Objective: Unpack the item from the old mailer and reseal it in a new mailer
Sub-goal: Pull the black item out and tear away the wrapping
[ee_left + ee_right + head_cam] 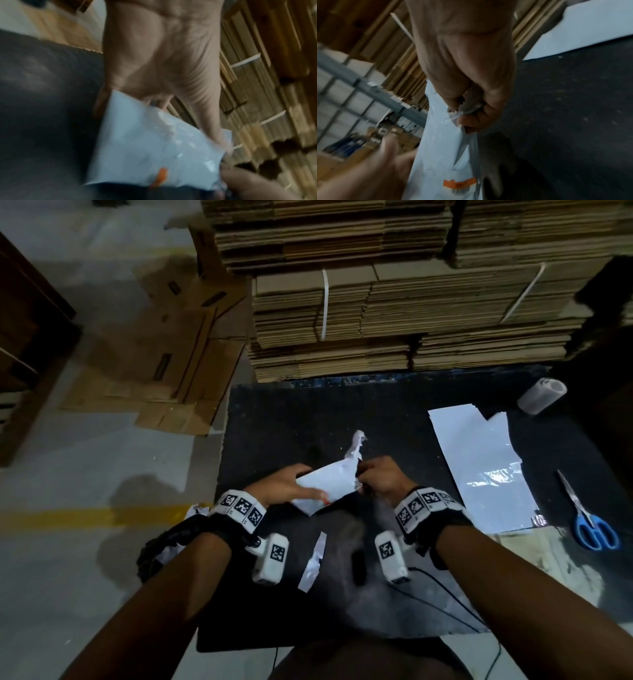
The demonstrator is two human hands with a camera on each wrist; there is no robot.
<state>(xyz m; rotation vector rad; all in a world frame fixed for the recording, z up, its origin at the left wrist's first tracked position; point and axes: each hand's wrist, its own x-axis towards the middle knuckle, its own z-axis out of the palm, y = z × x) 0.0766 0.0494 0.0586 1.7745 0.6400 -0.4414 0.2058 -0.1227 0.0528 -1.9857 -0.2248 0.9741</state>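
Over the middle of the black mat (274,419) I hold the old white mailer (325,484), which carries an orange mark (459,182). My left hand (287,486) grips its left end, thumb on top. My right hand (380,477) pinches the torn edge of the mailer (453,116) at its right end. A ragged torn flap (356,445) sticks up above my hands. The item inside is hidden. A new flat white mailer (486,467) lies on the mat to the right.
Blue-handled scissors (585,518) lie at the mat's right edge, and a roll of tape (541,395) at the back right. A torn white strip (313,563) lies between my wrists. Bundled flat cardboard (394,302) is stacked behind the mat, with loose cartons (164,364) on the floor to the left.
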